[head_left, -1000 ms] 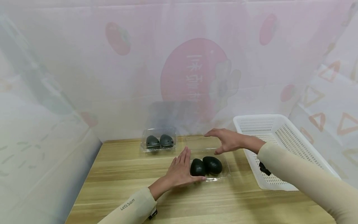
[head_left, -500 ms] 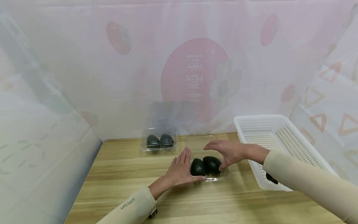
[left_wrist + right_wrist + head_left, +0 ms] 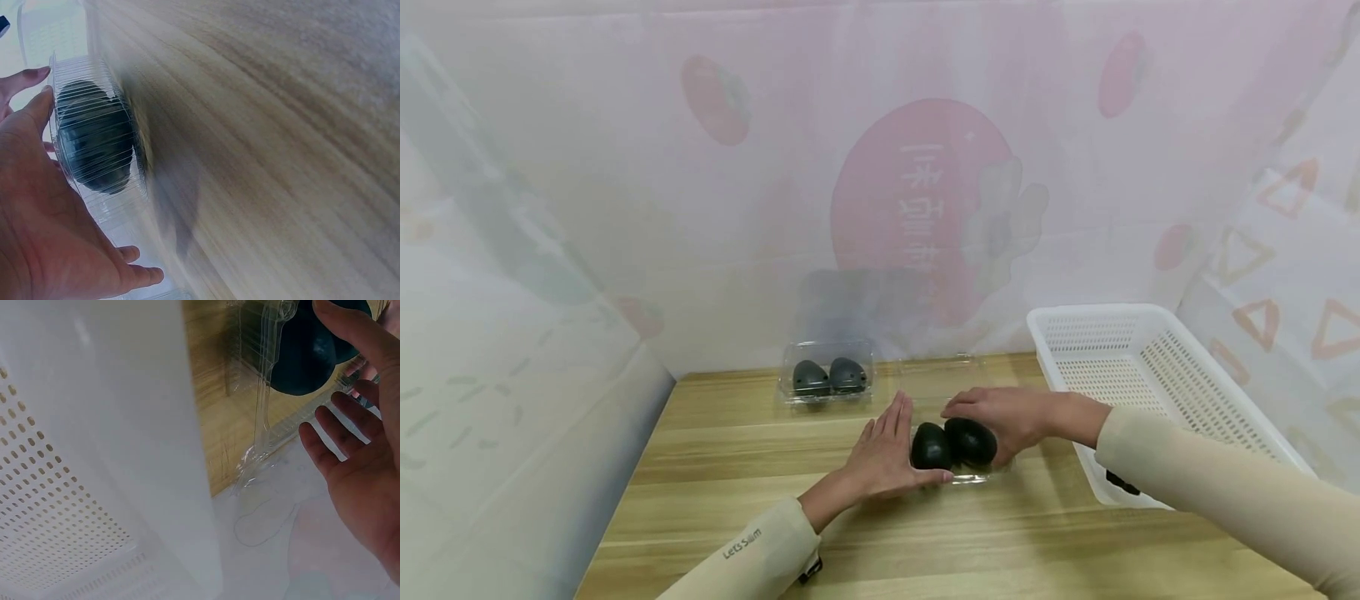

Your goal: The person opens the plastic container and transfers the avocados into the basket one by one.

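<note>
Two dark green avocados, the left one [image 3: 931,447] and the right one [image 3: 972,442], lie side by side in a clear plastic clamshell box [image 3: 131,200] whose lid [image 3: 942,379] is folded back toward the wall. My left hand [image 3: 887,457] rests along the box's left side, fingers straight and thumb at the front edge. At the right end, my right hand [image 3: 1011,419] reaches around the right avocado, with its fingers behind the fruit. In the right wrist view the thumb overlaps that avocado [image 3: 303,356], while the other fingers spread loosely beyond it.
A second clear clamshell [image 3: 827,392] with two dark avocados inside stands at the back left, by the printed wall sheet [image 3: 737,250]. On the right, a white perforated plastic basket [image 3: 1206,367] sits beside my right forearm. Underneath is a wood-grain table [image 3: 722,492].
My right hand has come down from the lid to the right avocado, moving nearer to me and around the fruit. The left hand and the box have stayed put.
</note>
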A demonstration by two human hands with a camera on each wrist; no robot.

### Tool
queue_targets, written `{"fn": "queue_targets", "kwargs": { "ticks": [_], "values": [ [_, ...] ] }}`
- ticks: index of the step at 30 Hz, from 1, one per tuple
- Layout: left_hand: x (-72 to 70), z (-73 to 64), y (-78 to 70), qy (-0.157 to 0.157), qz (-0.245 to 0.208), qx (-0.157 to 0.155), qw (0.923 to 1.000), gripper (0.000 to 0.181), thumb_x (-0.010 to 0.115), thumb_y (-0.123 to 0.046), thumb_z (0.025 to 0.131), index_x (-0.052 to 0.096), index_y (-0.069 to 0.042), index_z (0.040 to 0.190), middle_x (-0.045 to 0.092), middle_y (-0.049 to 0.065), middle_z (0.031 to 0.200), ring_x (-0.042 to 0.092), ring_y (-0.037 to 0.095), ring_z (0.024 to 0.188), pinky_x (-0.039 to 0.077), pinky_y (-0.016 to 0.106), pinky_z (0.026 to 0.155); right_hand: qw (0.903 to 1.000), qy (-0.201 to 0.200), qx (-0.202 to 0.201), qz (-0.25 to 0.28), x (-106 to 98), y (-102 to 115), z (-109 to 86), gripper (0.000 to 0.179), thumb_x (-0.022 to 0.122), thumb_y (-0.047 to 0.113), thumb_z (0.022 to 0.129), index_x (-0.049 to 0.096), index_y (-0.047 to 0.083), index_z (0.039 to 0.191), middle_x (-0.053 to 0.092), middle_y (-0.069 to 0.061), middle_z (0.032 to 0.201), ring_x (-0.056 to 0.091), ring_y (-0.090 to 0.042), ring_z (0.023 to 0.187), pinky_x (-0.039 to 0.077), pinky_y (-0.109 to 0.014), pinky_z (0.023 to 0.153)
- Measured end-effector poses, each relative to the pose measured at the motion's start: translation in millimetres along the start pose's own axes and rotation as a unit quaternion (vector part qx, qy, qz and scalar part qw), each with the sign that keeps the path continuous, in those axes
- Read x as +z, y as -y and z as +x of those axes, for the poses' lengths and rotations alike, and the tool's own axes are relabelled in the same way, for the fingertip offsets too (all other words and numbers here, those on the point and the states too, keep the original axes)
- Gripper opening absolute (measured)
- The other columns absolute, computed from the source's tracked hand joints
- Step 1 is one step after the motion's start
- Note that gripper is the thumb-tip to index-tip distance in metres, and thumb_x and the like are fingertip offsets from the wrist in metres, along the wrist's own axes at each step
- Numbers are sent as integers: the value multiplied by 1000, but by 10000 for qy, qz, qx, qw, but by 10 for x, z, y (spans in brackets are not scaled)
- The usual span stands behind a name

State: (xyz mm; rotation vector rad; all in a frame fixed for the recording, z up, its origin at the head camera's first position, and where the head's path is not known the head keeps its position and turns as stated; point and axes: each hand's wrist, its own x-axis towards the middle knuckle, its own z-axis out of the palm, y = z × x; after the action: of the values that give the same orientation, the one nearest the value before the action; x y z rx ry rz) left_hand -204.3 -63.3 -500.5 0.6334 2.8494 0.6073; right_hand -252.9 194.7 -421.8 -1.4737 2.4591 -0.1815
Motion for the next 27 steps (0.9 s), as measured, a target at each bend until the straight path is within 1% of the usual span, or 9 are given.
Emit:
{"fn": "queue_targets", "kwargs": {
  "ticks": [3,8,11,13,18,24,27],
  "values": [
    [-6,-1,-2,13,14,5,10000,132,64,-86,83,4,-9,171,3,15,178,25,40,159,25,63,125,9999,145,43,-71,29,0,28,95,100,21,70,54,1,150,56,-13,149,58,-30,134,52,-45,109],
    [1,0,0,7,13,10,10000,132,64,-86,83,4,-8,171,4,16,178,25,41,159,25,63,125,9986,449,216,-155,69,-4,82,95,99,20,71,53,2,151,54,-13,152,55,-30,137,50,-44,112],
    [16,5,8,20,74,15,10000,134,63,-87,83,3,-7,171,3,16,178,23,41,160,24,63,126,9980,546,262,-159,91,-11,111,95,100,18,70,53,2,151,54,-12,152,56,-29,137,49,-44,113],
    [19,6,9,-10,64,42,10000,134,64,-87,83,5,-5,171,4,18,178,25,42,159,24,64,125,9980,558,254,-148,104,-16,124,95,100,18,69,53,2,151,55,-12,150,56,-28,136,49,-43,112],
    [10,3,5,-21,54,41,10000,133,64,-86,83,6,-4,171,5,18,178,26,42,158,25,64,125,9983,543,178,-134,124,-26,154,94,100,18,69,54,2,149,57,-11,148,58,-27,133,50,-42,111],
    [0,-4,-2,4,119,11,9999,132,63,-87,83,5,-8,171,5,16,178,27,41,158,26,63,125,9985,536,46,-82,125,-24,199,93,101,16,66,56,2,147,58,-11,145,61,-25,127,53,-41,108],
    [-4,-5,-3,1,96,3,10000,132,63,-87,83,5,-8,171,4,15,178,27,41,158,26,62,125,9983,578,81,-93,122,-18,223,94,102,16,65,57,3,146,59,-9,144,62,-22,125,53,-40,107]
  ]
}}
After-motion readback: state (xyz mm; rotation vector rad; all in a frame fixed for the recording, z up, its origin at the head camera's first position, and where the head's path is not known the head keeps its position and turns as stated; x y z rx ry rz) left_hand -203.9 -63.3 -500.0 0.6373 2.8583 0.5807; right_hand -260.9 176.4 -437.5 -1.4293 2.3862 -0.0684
